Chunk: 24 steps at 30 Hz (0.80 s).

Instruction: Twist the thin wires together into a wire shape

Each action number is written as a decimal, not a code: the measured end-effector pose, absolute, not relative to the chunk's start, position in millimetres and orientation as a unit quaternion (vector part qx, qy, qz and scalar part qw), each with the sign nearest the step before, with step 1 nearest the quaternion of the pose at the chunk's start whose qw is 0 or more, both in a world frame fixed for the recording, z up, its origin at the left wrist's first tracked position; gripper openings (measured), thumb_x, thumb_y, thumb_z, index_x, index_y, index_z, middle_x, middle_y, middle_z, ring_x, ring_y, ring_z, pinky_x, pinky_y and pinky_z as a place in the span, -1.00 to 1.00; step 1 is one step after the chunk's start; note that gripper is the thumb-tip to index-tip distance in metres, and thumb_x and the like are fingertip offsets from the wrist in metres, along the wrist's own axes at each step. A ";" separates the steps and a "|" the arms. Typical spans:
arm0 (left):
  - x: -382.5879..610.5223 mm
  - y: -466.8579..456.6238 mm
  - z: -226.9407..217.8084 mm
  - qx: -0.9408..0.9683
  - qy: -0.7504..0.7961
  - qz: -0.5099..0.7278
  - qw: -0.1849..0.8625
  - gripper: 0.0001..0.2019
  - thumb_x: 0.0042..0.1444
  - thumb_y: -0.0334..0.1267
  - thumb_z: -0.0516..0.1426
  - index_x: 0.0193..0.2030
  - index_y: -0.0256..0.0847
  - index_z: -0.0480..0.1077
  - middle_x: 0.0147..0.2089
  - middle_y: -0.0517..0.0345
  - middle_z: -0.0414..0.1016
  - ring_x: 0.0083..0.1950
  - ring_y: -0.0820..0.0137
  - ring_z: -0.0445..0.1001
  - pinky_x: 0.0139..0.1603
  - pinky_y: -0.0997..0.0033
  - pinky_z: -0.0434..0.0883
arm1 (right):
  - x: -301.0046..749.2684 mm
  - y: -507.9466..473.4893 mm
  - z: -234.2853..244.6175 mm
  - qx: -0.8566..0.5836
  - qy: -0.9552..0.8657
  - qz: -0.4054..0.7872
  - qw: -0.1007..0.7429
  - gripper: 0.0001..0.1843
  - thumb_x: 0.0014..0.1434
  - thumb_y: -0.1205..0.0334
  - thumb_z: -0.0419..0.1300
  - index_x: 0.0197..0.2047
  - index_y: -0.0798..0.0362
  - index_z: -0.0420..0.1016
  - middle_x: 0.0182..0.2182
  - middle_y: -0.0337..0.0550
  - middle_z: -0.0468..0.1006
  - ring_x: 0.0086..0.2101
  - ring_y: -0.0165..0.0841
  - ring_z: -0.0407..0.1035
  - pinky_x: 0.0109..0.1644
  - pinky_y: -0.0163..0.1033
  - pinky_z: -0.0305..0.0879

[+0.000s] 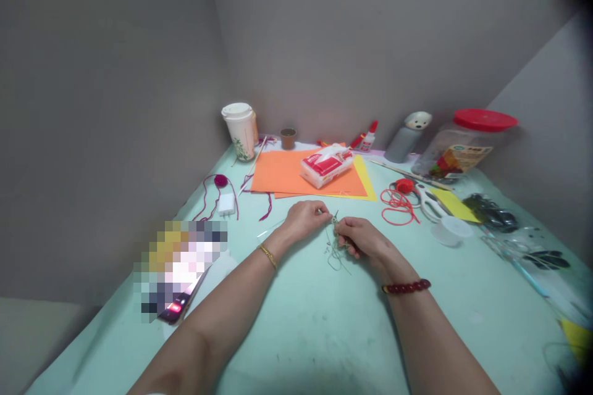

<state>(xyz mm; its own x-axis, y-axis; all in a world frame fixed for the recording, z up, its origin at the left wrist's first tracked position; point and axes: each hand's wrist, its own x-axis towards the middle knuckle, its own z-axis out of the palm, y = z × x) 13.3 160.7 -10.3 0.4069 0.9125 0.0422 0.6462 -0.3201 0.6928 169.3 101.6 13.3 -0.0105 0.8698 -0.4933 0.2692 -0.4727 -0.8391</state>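
My right hand (361,236) is closed in a pinch around a small bunch of thin green thread (340,259). Loose loops and ends of the thread hang below the fingers onto the light green tabletop (306,327). A small dark tip pokes up between the two hands; its kind is too small to make out. Just to the left, my left hand (308,219) has thumb and forefinger pressed together at the upper end of the thread, close to the right fingertips. A clear thin strip (271,231) lies partly behind my left wrist.
Behind the hands, a tissue pack (328,165) rests on orange paper (275,173). To the right are red cord (398,207), scissors (430,202), a clear cup (451,230) and a red-lidded jar (463,148). At left lie a phone (173,310), a white charger (227,203) and purple yarn (221,181).
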 end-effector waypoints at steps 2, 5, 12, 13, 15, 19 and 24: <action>15.0 161.2 -12.7 0.783 0.503 0.225 0.288 -0.78 0.06 -0.06 0.08 -0.34 -0.10 0.49 -0.42 0.26 0.49 -0.36 0.43 0.36 -0.38 0.45 0.15 | 169.0 101.9 13.2 -0.648 -0.438 0.562 0.269 -0.81 0.18 0.41 0.03 -0.47 0.13 0.23 -0.61 -0.26 0.37 -0.72 -0.57 0.09 -0.73 -0.45 -0.03; 16.9 161.8 -14.9 0.788 0.505 0.238 0.261 -0.80 0.09 -0.11 0.06 -0.34 -0.07 0.49 -0.39 0.27 0.51 -0.33 0.42 0.39 -0.35 0.43 0.16 | 168.5 102.7 12.7 -0.646 -0.437 0.564 0.271 -0.82 0.18 0.41 0.02 -0.46 0.12 0.23 -0.60 -0.26 0.36 -0.72 -0.57 0.09 -0.73 -0.45 -0.03; 24.5 159.3 -14.4 0.796 0.532 0.205 0.200 -0.78 0.17 -0.17 0.00 -0.25 -0.08 0.47 -0.30 0.18 0.55 -0.24 0.34 0.45 -0.29 0.41 0.22 | 167.8 104.3 12.2 -0.656 -0.439 0.555 0.263 -0.80 0.18 0.43 0.01 -0.49 0.12 0.20 -0.65 -0.30 0.31 -0.73 -0.58 0.08 -0.74 -0.47 -0.06; 26.2 158.5 -14.5 0.795 0.540 0.198 0.191 -0.78 0.17 -0.19 -0.01 -0.24 -0.08 0.46 -0.29 0.17 0.55 -0.24 0.33 0.45 -0.28 0.41 0.22 | 167.7 104.2 11.8 -0.657 -0.440 0.553 0.262 -0.80 0.18 0.43 0.01 -0.49 0.12 0.20 -0.65 -0.30 0.31 -0.73 -0.58 0.08 -0.74 -0.47 -0.06; 29.2 157.0 -15.0 0.792 0.553 0.187 0.179 -0.78 0.18 -0.20 -0.02 -0.23 -0.08 0.45 -0.29 0.16 0.55 -0.25 0.32 0.45 -0.28 0.40 0.23 | 167.3 103.7 11.0 -0.659 -0.442 0.549 0.262 -0.80 0.18 0.43 0.01 -0.49 0.12 0.20 -0.66 -0.31 0.30 -0.73 -0.58 0.08 -0.74 -0.47 -0.06; 29.6 155.3 -16.9 0.789 0.555 0.191 0.181 -0.78 0.20 -0.20 -0.03 -0.24 -0.08 0.44 -0.31 0.16 0.52 -0.26 0.33 0.44 -0.27 0.40 0.24 | 167.3 102.3 10.7 -0.660 -0.441 0.548 0.265 -0.79 0.18 0.42 0.02 -0.49 0.11 0.19 -0.66 -0.32 0.29 -0.73 -0.58 0.07 -0.73 -0.47 -0.07; 17.4 153.8 -12.7 0.763 0.552 0.288 0.172 -0.80 0.21 -0.22 0.00 -0.17 -0.11 0.43 -0.08 0.11 0.41 -0.16 0.40 0.40 -0.15 0.42 0.30 | 169.3 102.8 10.8 -0.649 -0.442 0.559 0.268 -0.79 0.18 0.42 0.01 -0.49 0.11 0.19 -0.65 -0.30 0.31 -0.73 -0.58 0.07 -0.73 -0.46 -0.04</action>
